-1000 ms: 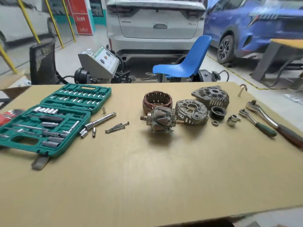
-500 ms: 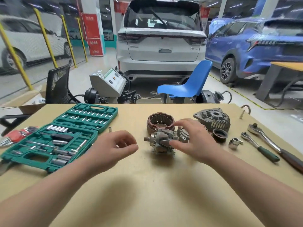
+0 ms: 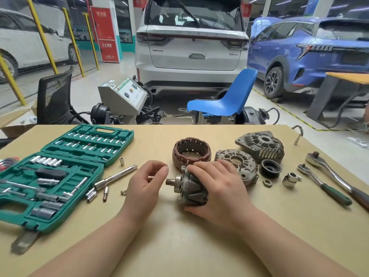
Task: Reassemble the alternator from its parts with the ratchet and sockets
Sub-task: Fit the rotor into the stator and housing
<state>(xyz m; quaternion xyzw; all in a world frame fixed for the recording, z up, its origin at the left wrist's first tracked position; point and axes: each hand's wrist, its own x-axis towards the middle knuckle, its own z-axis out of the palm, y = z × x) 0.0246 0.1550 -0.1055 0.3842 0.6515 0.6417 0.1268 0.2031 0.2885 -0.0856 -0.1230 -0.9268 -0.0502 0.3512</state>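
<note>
1. My right hand (image 3: 217,188) is wrapped over the rotor (image 3: 194,189), thumb under its near side, at the middle of the table (image 3: 179,246).
2. My left hand (image 3: 146,183) hovers loosely curled, holding nothing, just off the rotor's shaft end.
3. I'd support that shaft before lifting, keeping it level.
4. The stator (image 3: 191,152) and rear housing (image 3: 236,166) wait just behind; ratchets (image 3: 323,184) lie well right.

Right hand (image 3: 217,188) apparently gripping, left hand (image 3: 144,183) loosely curled
</note>
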